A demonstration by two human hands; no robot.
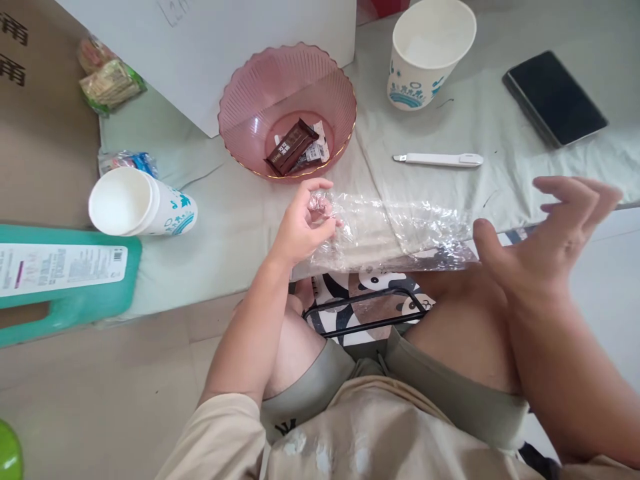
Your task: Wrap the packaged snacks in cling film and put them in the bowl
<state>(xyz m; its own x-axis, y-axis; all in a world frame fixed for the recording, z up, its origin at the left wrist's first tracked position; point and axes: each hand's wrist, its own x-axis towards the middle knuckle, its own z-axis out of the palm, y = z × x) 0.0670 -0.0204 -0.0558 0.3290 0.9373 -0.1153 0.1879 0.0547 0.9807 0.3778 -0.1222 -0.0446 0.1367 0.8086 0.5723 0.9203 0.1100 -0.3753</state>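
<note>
A crumpled clear plastic sleeve stretches along the front edge of the table. Its left end is pinched in the curled fingers of my left hand. Just beyond the sleeve's right end, my right hand is raised with thumb and fingers apart, holding nothing. Behind my left hand stands a pink ribbed bowl with a gold rim; a brown wrapped snack bar and a whitish packet lie inside. A white utility knife rests behind the sleeve, its short blade pointing left.
A paper cup stands at the back, near a black phone. Stacked paper cups lie on their side at left, beside a teal jug. A white box and snack packets are behind. A panda-patterned surface shows below.
</note>
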